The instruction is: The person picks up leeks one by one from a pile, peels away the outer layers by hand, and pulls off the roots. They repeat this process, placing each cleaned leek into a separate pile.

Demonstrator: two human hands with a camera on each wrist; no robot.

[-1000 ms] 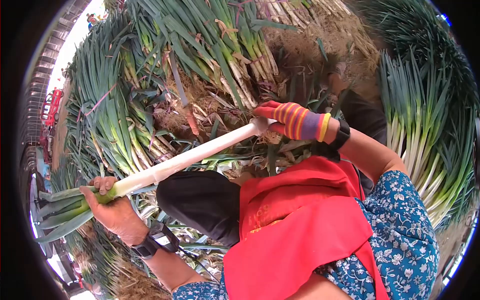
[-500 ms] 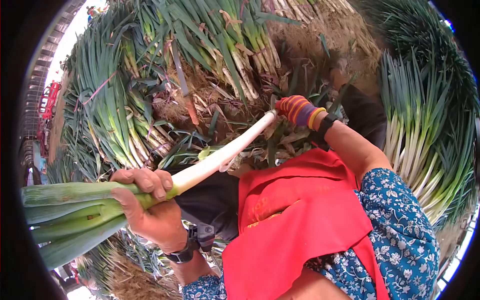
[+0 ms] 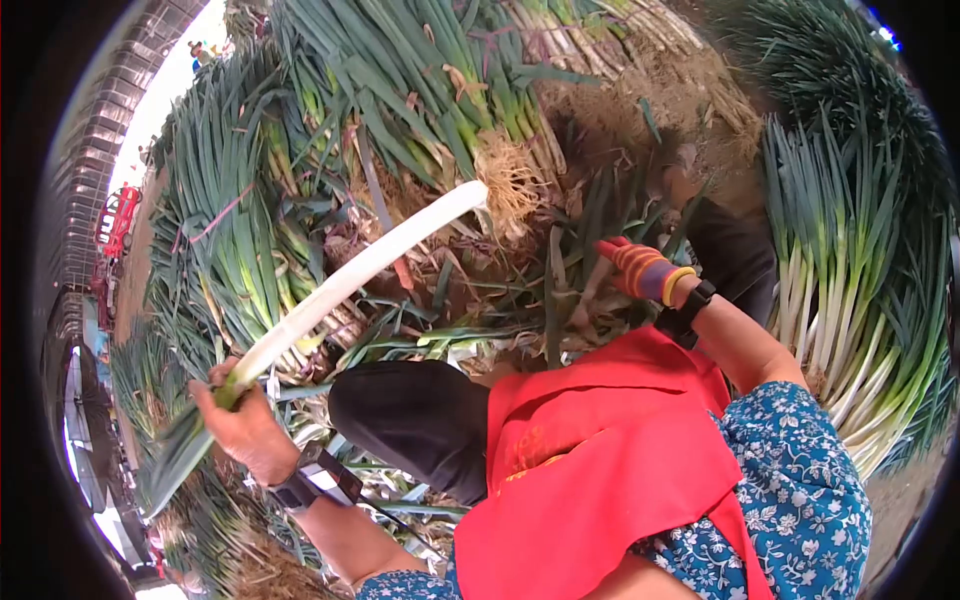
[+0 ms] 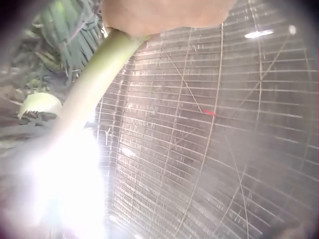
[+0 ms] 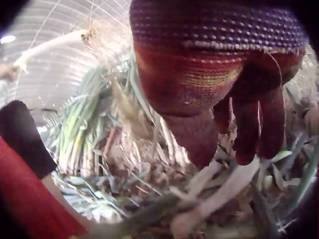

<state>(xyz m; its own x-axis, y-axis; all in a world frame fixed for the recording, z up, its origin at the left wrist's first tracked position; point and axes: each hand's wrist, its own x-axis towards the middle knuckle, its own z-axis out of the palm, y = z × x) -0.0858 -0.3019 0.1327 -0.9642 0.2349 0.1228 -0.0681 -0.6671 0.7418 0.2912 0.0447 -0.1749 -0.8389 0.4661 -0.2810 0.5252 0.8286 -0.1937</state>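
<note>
My bare left hand grips a long green onion where the white stem turns green. The stem slants up and right, its shaggy roots at the far end, and its leaves droop behind the hand. In the left wrist view, the stem runs down from under the hand. My right hand, in a striped knit glove, is away from the onion, low over the scraps. In the right wrist view its fingers point down, thumb apart, with a pale strip of onion skin right at the fingertips.
Bundled green onions are heaped at the left and back, with a knife among them. Cleaner white-stemmed onions lie at the right. Peeled leaves litter the ground around my knee and red apron.
The right hand has let go of the onion's root end and moved slightly down and right. The left hand first came inward, then swung back left, lifting the root end up and away.
</note>
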